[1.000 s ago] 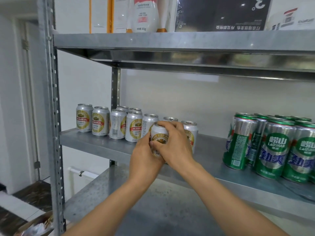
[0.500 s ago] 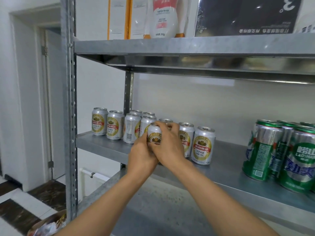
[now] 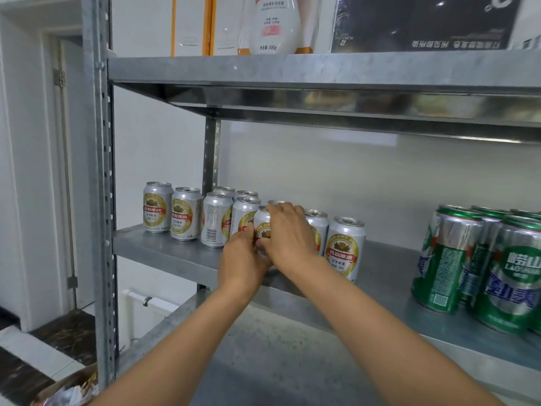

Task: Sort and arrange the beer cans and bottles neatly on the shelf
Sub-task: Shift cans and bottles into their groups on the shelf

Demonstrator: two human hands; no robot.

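Can (image 3: 263, 227) still near edge (2 hands (image 3: 243, 259) (image 3: 289, 238))

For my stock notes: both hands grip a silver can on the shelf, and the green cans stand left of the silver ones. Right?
Not quite: the head view shows the green cans right of the silver cans. The left hand and right hand do grip a silver can on the shelf.

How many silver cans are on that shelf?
10 silver cans. Two far left; four clustered next; one gripped by the left hand and right hand; one behind it; two right of it. Others may hide behind the hands.
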